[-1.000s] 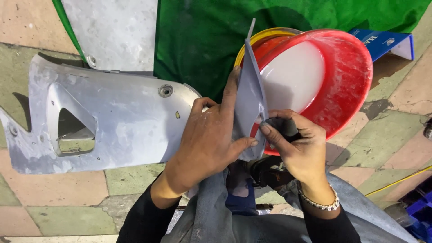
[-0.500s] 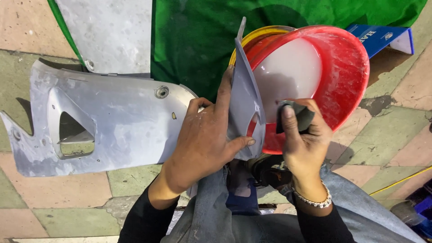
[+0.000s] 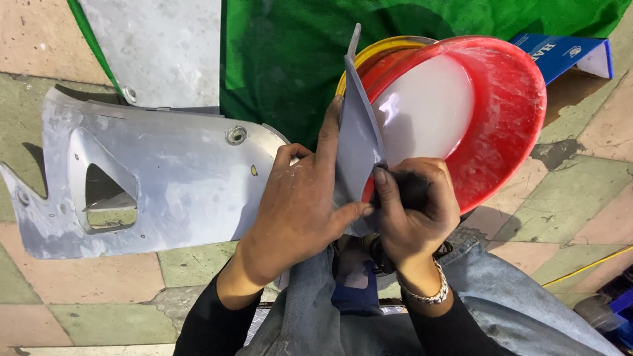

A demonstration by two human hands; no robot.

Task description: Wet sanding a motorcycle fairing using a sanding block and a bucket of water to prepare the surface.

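A thin grey primed panel piece (image 3: 357, 135) stands on edge over the red tub (image 3: 514, 125) of milky water. My left hand (image 3: 300, 211) grips this panel piece from the left, fingers spread along its face. My right hand (image 3: 415, 207) presses a dark sanding pad (image 3: 409, 188) against the panel's right side near its lower end. A large grey vehicle body panel (image 3: 171, 178) with a cut-out opening lies on the floor to the left, next to my left hand.
A yellow rim (image 3: 382, 49) shows behind the red tub. Green cloth (image 3: 290, 59) covers the floor at the back, with another grey sheet (image 3: 165, 46) on it. A blue box (image 3: 567, 53) lies top right. My jeans-clad knees (image 3: 501, 303) fill the bottom. Tiled floor surrounds everything.
My right hand lifted with the pad toward the tub half a second ago, then came back down against the lower part of the panel piece. My left hand kept its hold.
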